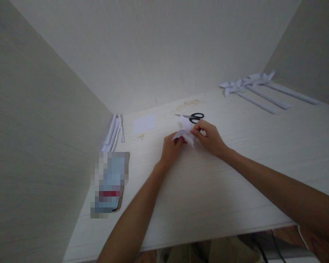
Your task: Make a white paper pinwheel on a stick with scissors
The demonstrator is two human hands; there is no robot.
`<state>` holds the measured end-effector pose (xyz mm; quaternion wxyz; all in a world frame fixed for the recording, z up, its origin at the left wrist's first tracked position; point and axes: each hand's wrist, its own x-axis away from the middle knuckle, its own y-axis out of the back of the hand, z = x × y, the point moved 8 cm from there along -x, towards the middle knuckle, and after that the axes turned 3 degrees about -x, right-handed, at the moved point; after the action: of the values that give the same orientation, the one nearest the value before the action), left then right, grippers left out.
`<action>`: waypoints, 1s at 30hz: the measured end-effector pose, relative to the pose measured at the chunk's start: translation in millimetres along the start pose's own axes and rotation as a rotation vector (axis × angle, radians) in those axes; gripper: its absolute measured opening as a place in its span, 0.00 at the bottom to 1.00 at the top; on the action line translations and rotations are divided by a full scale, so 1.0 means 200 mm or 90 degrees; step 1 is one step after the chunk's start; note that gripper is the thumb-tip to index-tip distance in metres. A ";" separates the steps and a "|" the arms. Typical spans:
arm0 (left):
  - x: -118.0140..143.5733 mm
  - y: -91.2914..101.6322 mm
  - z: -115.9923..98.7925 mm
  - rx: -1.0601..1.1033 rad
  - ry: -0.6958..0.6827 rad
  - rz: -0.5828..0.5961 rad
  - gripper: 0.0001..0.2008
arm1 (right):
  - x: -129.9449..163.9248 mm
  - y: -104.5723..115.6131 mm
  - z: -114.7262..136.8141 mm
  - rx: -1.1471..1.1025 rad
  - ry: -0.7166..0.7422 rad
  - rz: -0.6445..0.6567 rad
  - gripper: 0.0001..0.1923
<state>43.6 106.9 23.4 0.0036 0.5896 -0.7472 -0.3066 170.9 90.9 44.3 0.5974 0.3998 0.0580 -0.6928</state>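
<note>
Between my two hands, above the middle of the table, is a white paper pinwheel [186,126] with its pointed blades spread out. My left hand [172,145] grips it from below and the left, the fingertips partly hidden behind the paper. The thumb and finger of my right hand [208,135] are pinched at the pinwheel's right side, near its centre. Just behind the paper lie scissors [196,117] with black handles, their blades pointing left and partly covered by a blade of the pinwheel.
Several rolled paper sticks [113,133] lie by the left wall. A white paper sheet [144,124] and small yellowish bits [140,137] are near them, with a blurred phone [111,182] in front. Three finished-looking pinwheels on sticks [268,96] rest at the back right. Walls enclose the white table [208,204].
</note>
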 end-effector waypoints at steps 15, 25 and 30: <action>0.00 0.00 -0.02 -0.069 -0.040 0.061 0.09 | 0.00 -0.04 -0.04 -0.010 -0.027 0.052 0.08; 0.01 -0.01 -0.02 -0.079 -0.049 0.081 0.09 | 0.01 -0.05 -0.04 -0.021 -0.027 0.058 0.08; 0.01 -0.02 -0.02 -0.084 -0.045 0.081 0.09 | 0.01 -0.05 -0.03 -0.025 -0.024 0.064 0.08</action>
<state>47.1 102.5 24.5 0.0354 0.5281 -0.7610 -0.3752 164.8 95.9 36.0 0.6399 0.3775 0.0402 -0.6681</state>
